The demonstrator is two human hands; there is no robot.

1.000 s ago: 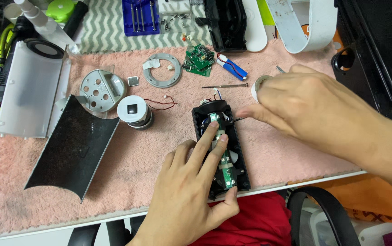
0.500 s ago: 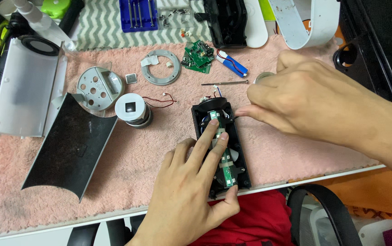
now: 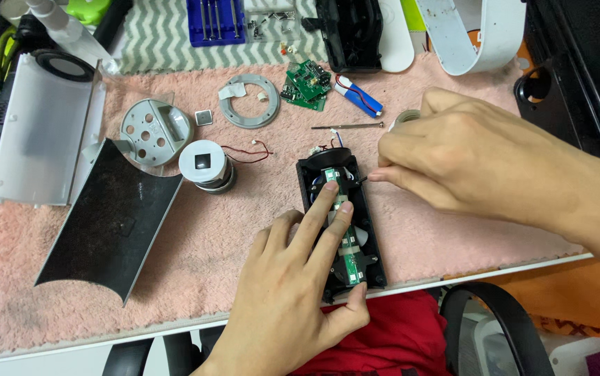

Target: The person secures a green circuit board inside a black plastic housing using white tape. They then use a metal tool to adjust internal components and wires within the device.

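Counter (image 3: pixel 7 351): white, flat; its front edge shows below the mat.
Mat (image 3: pixel 244 230): pink, fuzzy pile, covers most of the counter and carries all the parts.
Curved panel (image 3: pixel 108 219): large black sheet, matte and dusty, bowed like a shell; lies left of the work, well apart.
Grey cover (image 3: pixel 39 132): pale metal-look plate with bent edges, at far left.
Black housing (image 3: pixel 373 230): long, narrow, open-topped plastic shell near the counter's front edge, centre; a slim green board strip (image 3: pixel 354 259) runs down inside it.
Right hand (image 3: pixel 474 160): reaches in from the right; thumb and forefinger pinched together at the housing's upper right rim, apparently on a small dark end. Whether it is a wire or a plug I cannot tell.
Left hand (image 3: pixel 293 292): index and middle fingers (image 3: pixel 322 205) spread flat, pressing on the board strip; thumb hooked at the housing's lower edge.
Step (judgement): board held down while a small lead is worked at the top end. Next move calls for a fine, steady pinch and a firm left-hand hold; the board looks thin.
Round parts: grey perforated disc (image 3: pixel 152 129), white cylinder (image 3: pixel 204 165) with red lead, flat grey ring (image 3: pixel 248 101).
Small items: square green circuit board (image 3: pixel 305 85), blue cell (image 3: pixel 360 96), thin screwdriver (image 3: pixel 349 127).
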